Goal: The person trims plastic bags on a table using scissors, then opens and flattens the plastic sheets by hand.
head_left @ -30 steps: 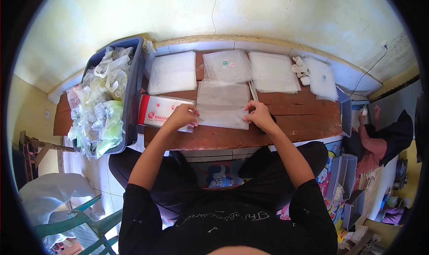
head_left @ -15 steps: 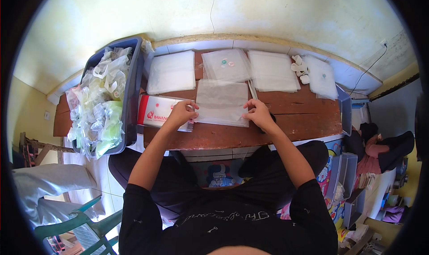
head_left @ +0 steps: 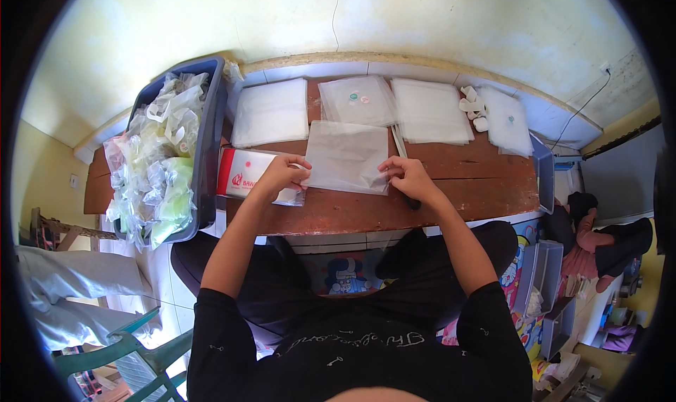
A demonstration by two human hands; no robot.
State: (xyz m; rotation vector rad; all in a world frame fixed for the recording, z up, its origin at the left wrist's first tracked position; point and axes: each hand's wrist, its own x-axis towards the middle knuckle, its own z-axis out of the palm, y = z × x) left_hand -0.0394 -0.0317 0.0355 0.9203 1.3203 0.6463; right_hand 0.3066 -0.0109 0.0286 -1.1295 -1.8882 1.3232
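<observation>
A clear plastic sheet or bag (head_left: pixel 346 155) lies before me on the brown wooden table (head_left: pixel 331 215). My left hand (head_left: pixel 285 176) pinches its lower left corner, above a red and white printed packet (head_left: pixel 243 171). At its lower right edge, my right hand (head_left: pixel 408 178) pinches the plastic between thumb and fingers. A knife-like tool (head_left: pixel 399 141) lies partly under my right hand, its dark handle end showing below. Behind are stacks of clear plastic (head_left: pixel 271 113), one (head_left: pixel 358 102) bearing two small round stickers.
A grey bin (head_left: pixel 211 145) full of filled plastic bags stands at the left. White rolled pieces (head_left: pixel 472 106) and another plastic stack (head_left: pixel 505 122) lie at the back right. A green chair (head_left: pixel 105 356) is lower left. Another person (head_left: pixel 598 243) is at the far right.
Both hands have shifted slightly, carrying the clear plastic a little up and left. At the far left, a person's grey-clad legs have come further into view. The person at the right has leaned lower.
</observation>
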